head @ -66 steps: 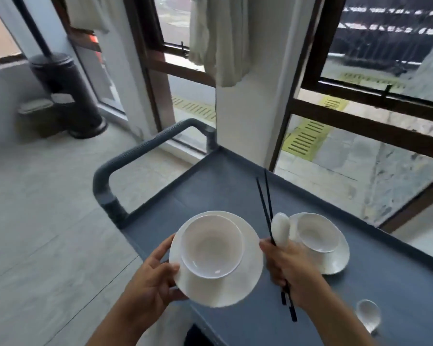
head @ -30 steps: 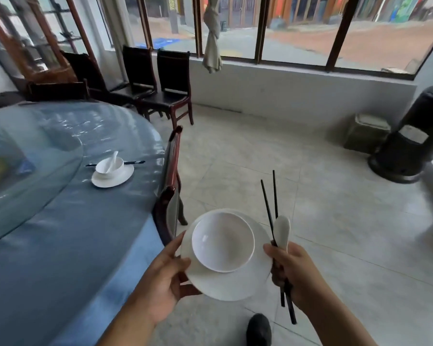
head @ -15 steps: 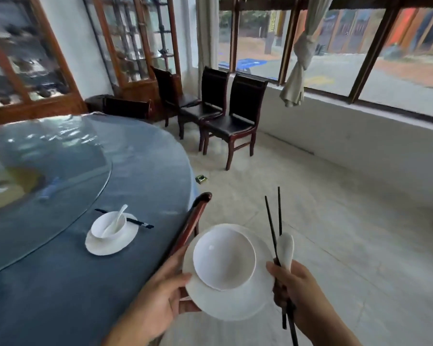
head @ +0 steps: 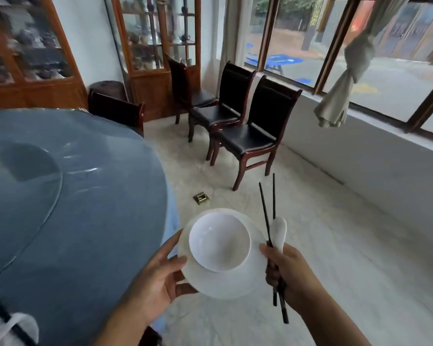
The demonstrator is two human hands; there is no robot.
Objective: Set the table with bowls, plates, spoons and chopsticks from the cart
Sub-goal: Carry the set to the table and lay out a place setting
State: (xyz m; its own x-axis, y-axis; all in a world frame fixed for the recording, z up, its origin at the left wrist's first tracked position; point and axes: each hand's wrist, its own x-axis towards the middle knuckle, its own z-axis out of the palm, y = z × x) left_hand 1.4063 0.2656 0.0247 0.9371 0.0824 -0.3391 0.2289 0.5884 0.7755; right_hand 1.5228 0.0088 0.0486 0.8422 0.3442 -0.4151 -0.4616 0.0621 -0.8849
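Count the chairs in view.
4. Far chair before the cabinet, middle chair and near chair beside it, table chair against the round table. A fifth may hide at the bottom edge.

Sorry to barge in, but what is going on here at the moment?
A person is beside the round blue table, carrying one place setting. The left hand holds a white plate with a bowl on it; the right hand grips black chopsticks and a white spoon. None of it is on the table yet.
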